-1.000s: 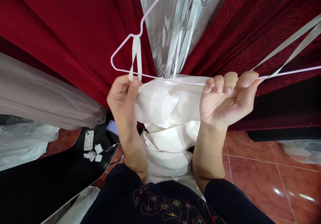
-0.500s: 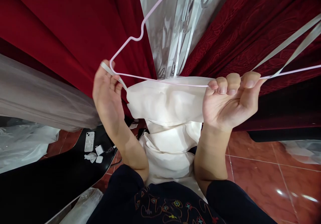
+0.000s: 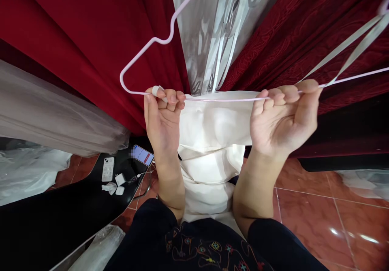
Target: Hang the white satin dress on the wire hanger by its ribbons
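A pale pink wire hanger (image 3: 223,99) spans the view, its bottom bar running level between my hands. My left hand (image 3: 164,119) is closed on the bar near its left corner, with a white ribbon loop (image 3: 157,90) over a finger. Farther right, my right hand (image 3: 281,115) wraps its fingers round the bar. White ribbon straps (image 3: 358,48) rise from beside my right hand to the upper right. White fabric (image 3: 217,121) hangs below the bar between my hands and falls in folds toward my lap.
Red curtains (image 3: 75,32) hang at both sides, with clear plastic (image 3: 209,32) between them. On the black table (image 3: 75,206) at the left lie a lit phone (image 3: 142,155), a white phone (image 3: 107,169) and small white items. Red floor tiles (image 3: 304,198) show at right.
My left hand has moved right, from the hanger's corner onto its bottom bar, and its fingers have closed. My right hand has shifted slightly right. The lit phone has come into view.
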The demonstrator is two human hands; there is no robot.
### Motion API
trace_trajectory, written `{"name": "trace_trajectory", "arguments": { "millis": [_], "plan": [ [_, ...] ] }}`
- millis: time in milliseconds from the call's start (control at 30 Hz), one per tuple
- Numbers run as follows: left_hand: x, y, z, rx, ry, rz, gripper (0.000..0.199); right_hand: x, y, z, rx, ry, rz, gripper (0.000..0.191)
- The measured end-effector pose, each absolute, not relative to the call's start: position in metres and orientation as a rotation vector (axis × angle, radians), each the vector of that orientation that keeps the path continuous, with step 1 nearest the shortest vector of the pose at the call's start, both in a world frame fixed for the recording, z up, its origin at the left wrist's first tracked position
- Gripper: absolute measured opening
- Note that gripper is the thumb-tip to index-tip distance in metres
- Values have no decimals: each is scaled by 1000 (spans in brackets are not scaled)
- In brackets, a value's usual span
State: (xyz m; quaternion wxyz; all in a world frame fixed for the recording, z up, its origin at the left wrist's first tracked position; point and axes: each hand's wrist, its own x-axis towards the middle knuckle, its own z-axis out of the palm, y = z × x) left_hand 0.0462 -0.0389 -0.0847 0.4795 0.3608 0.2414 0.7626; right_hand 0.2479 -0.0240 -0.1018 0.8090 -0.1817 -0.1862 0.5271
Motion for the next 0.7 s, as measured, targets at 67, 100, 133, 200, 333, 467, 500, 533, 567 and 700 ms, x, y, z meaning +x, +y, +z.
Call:
{"name": "trace_trajectory", "arguments": {
  "millis": [67,100,133,200,333,467,500,533,567,700],
  "plan": [
    [46,-39,-85,886,564,1851,28,255,-27,-101,-501,-415,1103,27],
    [46,-39,-86,887,554,1848,27,260,-29,-101,-575,-443,1074,30],
    [47,-39,-86,889,551,1844,26,264,-31,-102,-649,-473,1024,31],
    [48,-39,-88,898,569,1837,26,271,-34,-105,-764,-510,857,32],
    [50,-39,-89,915,609,1834,28,278,-34,-112,-832,-542,558,14],
    [49,-39,-89,923,632,1839,29,274,-28,-110,-806,-714,603,11],
    [49,-40,-89,924,641,1841,29,272,-26,-109,-779,-744,601,10],
    [49,-40,-89,925,647,1843,29,271,-25,-108,-751,-767,590,10],
    [49,-40,-89,924,647,1845,30,270,-24,-108,-726,-786,581,10],
    [50,-41,-89,901,565,1855,27,269,-28,-102,-762,-861,604,9]
  ]
}}
